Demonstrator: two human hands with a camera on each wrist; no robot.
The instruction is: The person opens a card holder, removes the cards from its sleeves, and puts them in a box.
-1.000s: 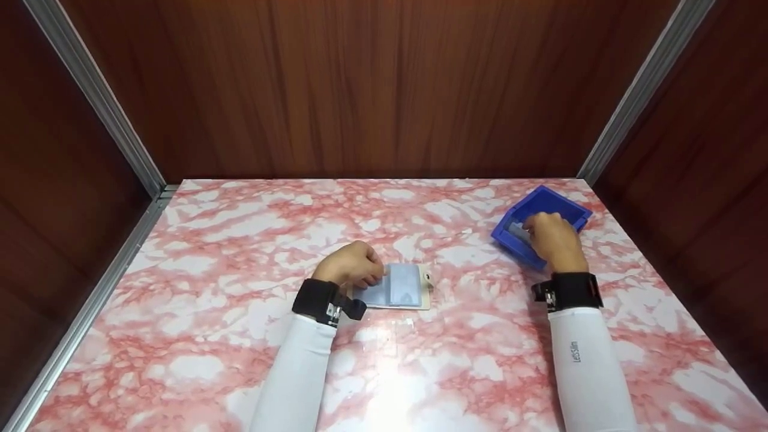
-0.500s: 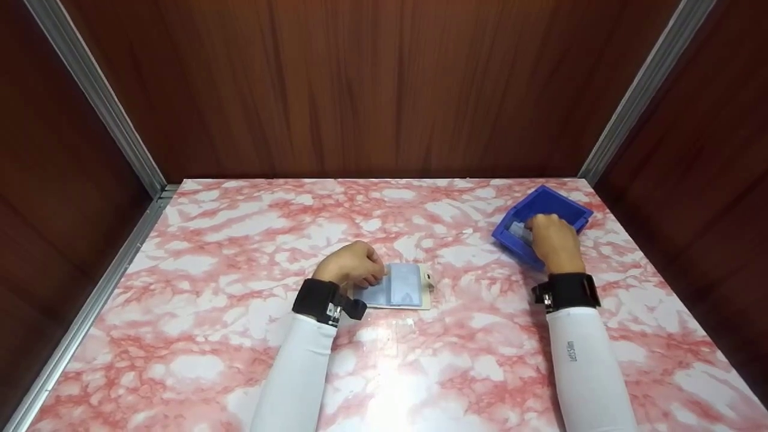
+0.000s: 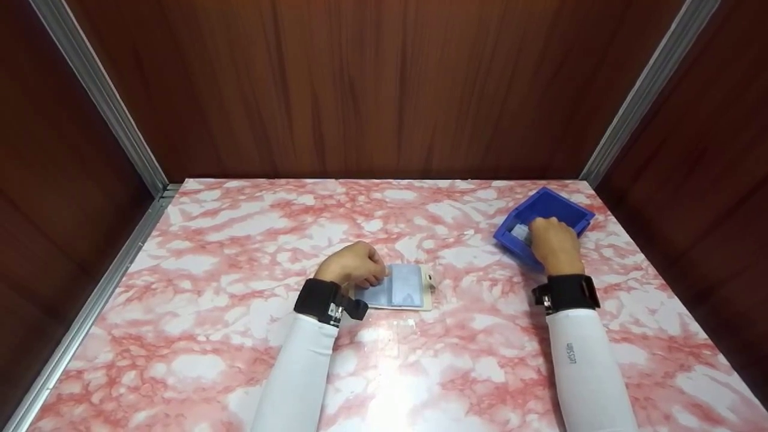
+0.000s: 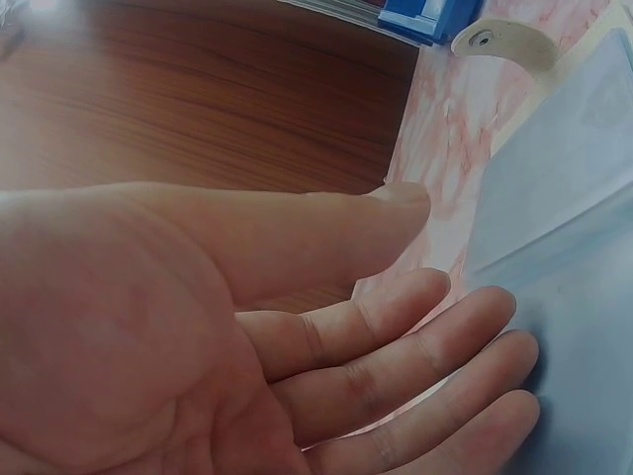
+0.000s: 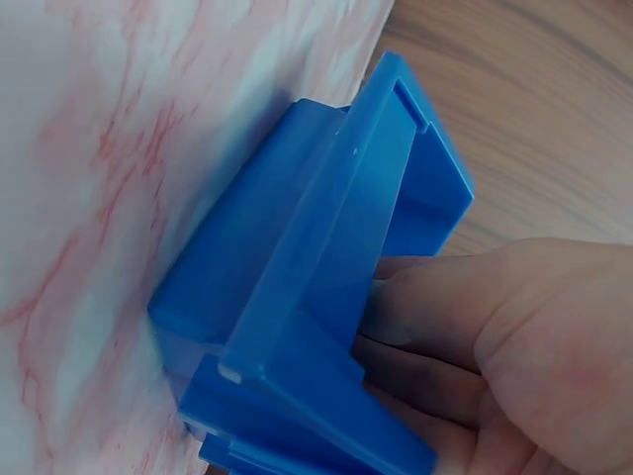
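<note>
An opened card holder (image 3: 406, 285) with clear plastic sleeves and a cream cover lies at mid-table. Its snap strap (image 4: 504, 42) sticks out at the edge. My left hand (image 3: 354, 265) lies over its left half. In the left wrist view the fingers are extended, gently bent, with fingertips right at the sleeve (image 4: 584, 327) and nothing between thumb and fingers. My right hand (image 3: 555, 243) reaches into a blue plastic bin (image 5: 297, 247) at the back right. Pale, see-through pieces (image 3: 520, 232) show beside its fingers. The bin wall hides the fingertips, so I cannot tell whether they hold anything.
The table (image 3: 240, 270) has a red-and-white marbled top. Dark wood-grain panels (image 3: 384, 90) rise at the back and both sides, joined by metal corner rails (image 3: 96, 90). Strips of clear tape (image 3: 390, 336) lie just in front of the card holder.
My right hand has shifted slightly inside the bin, and more of the pale pieces beside its fingers has come into view. The left hand and card holder keep their places.
</note>
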